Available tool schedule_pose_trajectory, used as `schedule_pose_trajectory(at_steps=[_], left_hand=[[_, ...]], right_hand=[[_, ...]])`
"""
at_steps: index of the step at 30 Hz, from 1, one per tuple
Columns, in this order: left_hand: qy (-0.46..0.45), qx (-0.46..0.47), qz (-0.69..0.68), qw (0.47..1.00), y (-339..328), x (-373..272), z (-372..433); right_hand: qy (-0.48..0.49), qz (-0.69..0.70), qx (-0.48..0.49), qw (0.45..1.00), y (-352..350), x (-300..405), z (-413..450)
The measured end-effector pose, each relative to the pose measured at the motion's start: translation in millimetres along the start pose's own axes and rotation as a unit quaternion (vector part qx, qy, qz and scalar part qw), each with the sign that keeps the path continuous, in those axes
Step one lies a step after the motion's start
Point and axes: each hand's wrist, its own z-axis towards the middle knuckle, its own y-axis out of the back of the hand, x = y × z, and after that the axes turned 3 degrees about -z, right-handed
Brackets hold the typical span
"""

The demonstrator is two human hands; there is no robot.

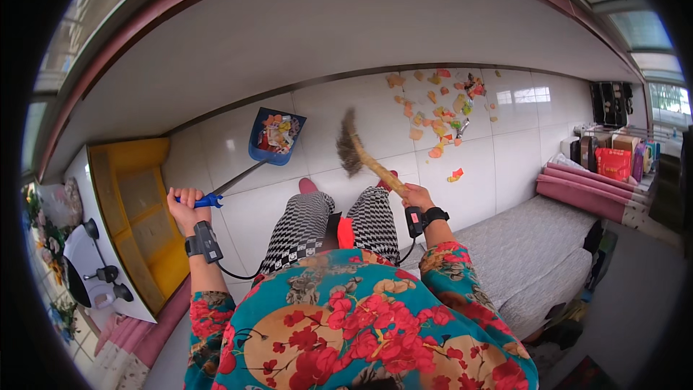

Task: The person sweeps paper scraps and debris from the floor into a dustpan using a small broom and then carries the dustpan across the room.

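My left hand (188,205) grips the blue handle of a long-handled dustpan (277,158). Its blue pan rests on the tiled floor, with paper scraps and wrappers (275,133) in it. In my right hand (418,196) is the pale woven handle of a short broom (349,146), whose dark bristles are over the floor between the dustpan and a scatter of litter. Orange, yellow and red scraps (437,125) and a few shiny wrappers lie spread on the tiles to the right, near the wall.
A grey sofa (530,238) stands at the right, beside folded pink fabric (584,184) and packed goods. On the left is a yellow-sided cabinet (143,200) with a white top. A pale wall (346,21) runs along the far side of the floor.
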Motion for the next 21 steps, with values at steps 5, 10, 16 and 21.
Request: schedule_pose_trajectory(at_steps=[5, 10, 16, 21], left_hand=[[-0.001, 0.021, 0.034, 0.999, -18.8, -1.5, 10.0], [-0.013, 0.020, 0.043, 0.999, -41.5, 6.9, 10.0], [0.003, 0.056, 0.065, 0.996, -53.6, 5.5, 21.9], [0.029, 0.089, 0.069, 0.993, -80.0, 11.5, 21.5]], right_hand=[[0.008, 0.059, -0.102, 0.993, 3.8, -15.8, 1.4], [0.047, 0.093, -0.099, 0.990, -1.5, -17.1, -39.8], [0.079, -0.004, -0.053, 0.995, 15.3, -35.2, -27.5], [0.145, -0.056, -0.233, 0.960, 43.0, -59.7, 15.2]])
